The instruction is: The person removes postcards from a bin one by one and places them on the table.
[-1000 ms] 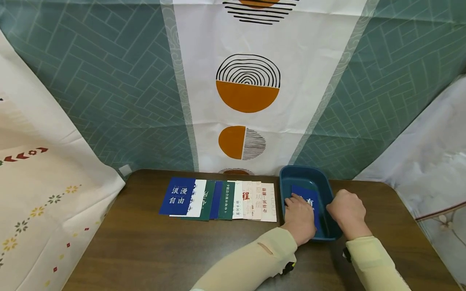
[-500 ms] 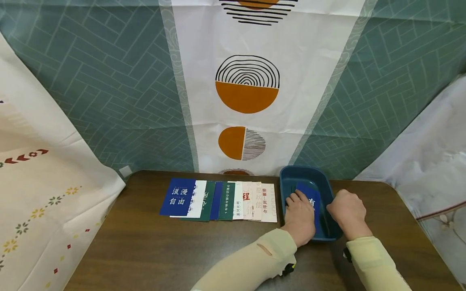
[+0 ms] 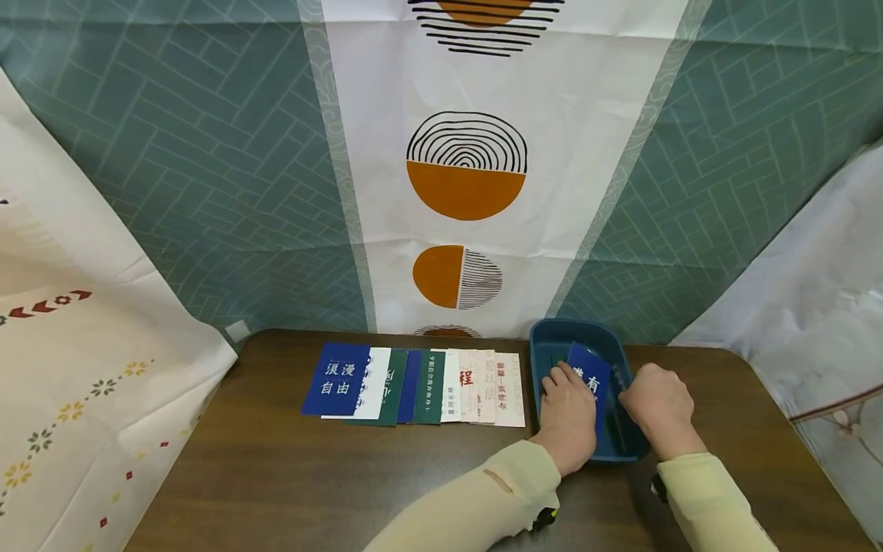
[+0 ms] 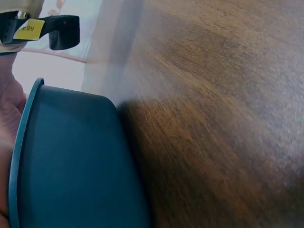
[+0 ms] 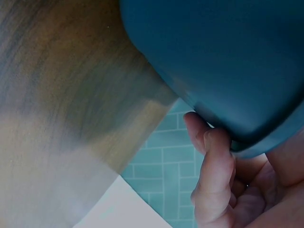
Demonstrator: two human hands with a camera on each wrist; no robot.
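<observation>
In the head view a dark blue card with white characters lies tilted inside the blue plastic tray. My left hand reaches over the tray's near left part, its curled fingers at the card's left edge, covering part of it; the fingertips are hidden. On the tray's right rim my right hand grips the wall. The right wrist view has the right-hand fingers bent against the tray's outer wall and rim. Only the tray's outer side and part of the left hand show in the left wrist view.
To the tray's left, a row of overlapping cards in blue, white, green and cream lies near the back of the wooden table. A patterned curtain hangs behind, with white cloths at both sides.
The blue card has shifted right under my left hand and turned to a slant. The right hand and tray have stayed in place; the camera view tipped slightly up.
</observation>
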